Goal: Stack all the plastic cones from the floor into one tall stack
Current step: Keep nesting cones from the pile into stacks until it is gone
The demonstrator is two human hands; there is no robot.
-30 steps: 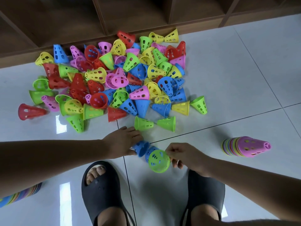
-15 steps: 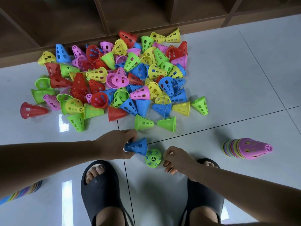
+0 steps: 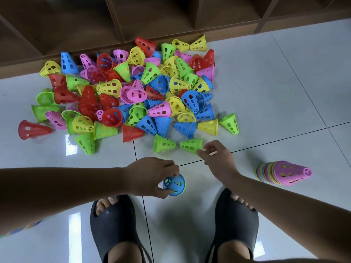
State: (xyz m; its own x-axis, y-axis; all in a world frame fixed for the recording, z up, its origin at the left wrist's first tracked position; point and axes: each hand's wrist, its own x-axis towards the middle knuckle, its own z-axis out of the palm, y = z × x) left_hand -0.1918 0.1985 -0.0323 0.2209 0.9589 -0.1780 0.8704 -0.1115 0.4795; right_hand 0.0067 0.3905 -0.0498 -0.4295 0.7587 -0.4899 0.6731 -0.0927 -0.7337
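Blue cone [image 3: 175, 184], green cone [image 3: 182, 192] nested inside, in left hand [image 3: 150, 177].

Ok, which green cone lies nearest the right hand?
The green cone on its side in front of the pile, wide rim at the right hand. The other green cone there lies further left, untouched.

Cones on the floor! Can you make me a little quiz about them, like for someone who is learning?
1. True or false: the left hand holds a red cone.
2. Which colour cone does the right hand touch? A green, B pink, C blue.
3. Fill in: the pink-topped stack lies on its ____.
Key: 1 false, it grips a blue cone. 2 A, the green cone. 3 side.
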